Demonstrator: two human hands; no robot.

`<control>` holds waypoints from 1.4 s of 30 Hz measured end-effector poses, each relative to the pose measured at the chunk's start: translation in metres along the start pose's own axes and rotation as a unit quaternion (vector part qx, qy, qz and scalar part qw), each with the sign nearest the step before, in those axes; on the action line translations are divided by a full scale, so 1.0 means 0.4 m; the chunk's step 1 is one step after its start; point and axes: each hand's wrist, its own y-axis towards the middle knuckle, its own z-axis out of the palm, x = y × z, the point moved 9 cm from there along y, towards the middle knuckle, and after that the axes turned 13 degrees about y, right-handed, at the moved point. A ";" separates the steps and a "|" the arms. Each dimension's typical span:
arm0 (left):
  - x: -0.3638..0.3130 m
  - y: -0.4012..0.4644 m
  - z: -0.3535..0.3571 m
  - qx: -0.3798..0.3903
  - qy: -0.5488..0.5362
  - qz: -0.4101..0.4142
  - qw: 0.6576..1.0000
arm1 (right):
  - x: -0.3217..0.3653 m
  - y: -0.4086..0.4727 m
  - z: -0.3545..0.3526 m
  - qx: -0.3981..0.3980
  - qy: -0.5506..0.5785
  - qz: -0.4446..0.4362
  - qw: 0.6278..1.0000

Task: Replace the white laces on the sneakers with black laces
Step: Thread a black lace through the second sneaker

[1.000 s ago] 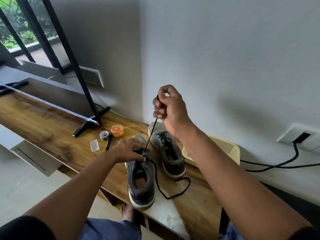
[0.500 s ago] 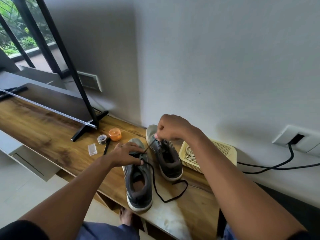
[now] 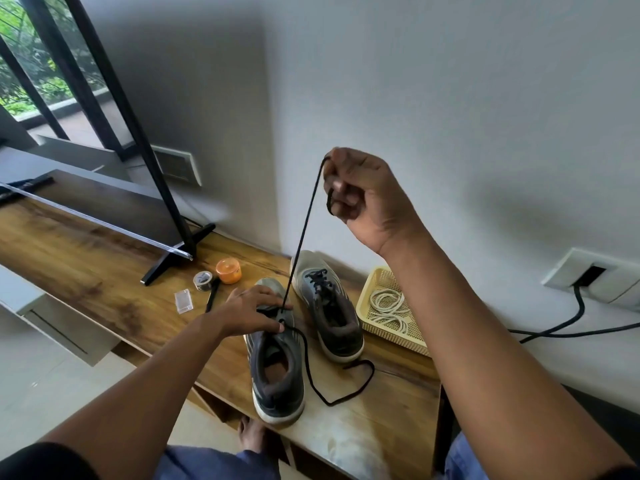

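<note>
We see the right hand [image 3: 363, 195] raised high above the near sneaker [image 3: 277, 368], its grip pinched on a taut black lace [image 3: 303, 230] that runs down to the shoe's front eyelets. The left hand [image 3: 249, 311] rests on the near sneaker's toe end with fingers spread, pressing it to the counter [image 3: 104, 289]. Right of it stands the second sneaker [image 3: 332, 306], and beyond that a basket [image 3: 374, 282] holding white laces [image 3: 388, 306].

Bare forearms, black short sleeves [image 3: 41, 460] (just visible), blue trousers [image 3: 214, 464].
</note>
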 end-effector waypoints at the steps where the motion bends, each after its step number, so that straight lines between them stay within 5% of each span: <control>1: 0.002 0.000 0.000 -0.001 -0.001 -0.004 1.000 | 0.010 -0.001 0.003 0.004 0.043 0.000 0.999; 7: 0.004 -0.002 -0.003 0.000 -0.014 -0.012 1.000 | 0.027 -0.007 0.028 0.039 0.201 0.006 0.979; 20: -0.002 -0.003 -0.013 -0.014 -0.006 -0.037 0.999 | 0.041 -0.002 0.100 0.055 0.189 0.001 0.980; 23: -0.016 -0.013 -0.015 -0.004 0.000 -0.030 1.000 | 0.040 0.005 0.096 0.050 0.120 0.002 0.992; 26: -0.031 -0.040 -0.029 0.003 -0.072 0.005 0.997 | 0.047 0.013 0.043 0.007 -0.092 0.000 0.996; 28: -0.018 -0.061 -0.057 -0.024 -0.181 0.001 0.983 | 0.056 0.013 -0.019 -0.050 -0.293 0.005 0.955; 30: 0.015 -0.082 -0.085 -0.066 -0.226 -0.045 0.971 | 0.054 0.008 -0.089 -0.102 -0.511 0.051 0.852; 33: 0.066 -0.100 -0.095 -0.089 -0.193 -0.129 0.969 | 0.028 -0.006 -0.190 -0.148 -0.644 0.156 0.734; 38: 0.072 -0.118 -0.047 0.007 -0.237 -0.169 0.957 | 0.011 -0.011 -0.176 -0.171 -0.686 0.122 0.696; 42: 0.035 -0.118 -0.020 0.055 -0.243 -0.155 0.956 | -0.027 -0.001 -0.125 -0.135 -0.687 0.051 0.712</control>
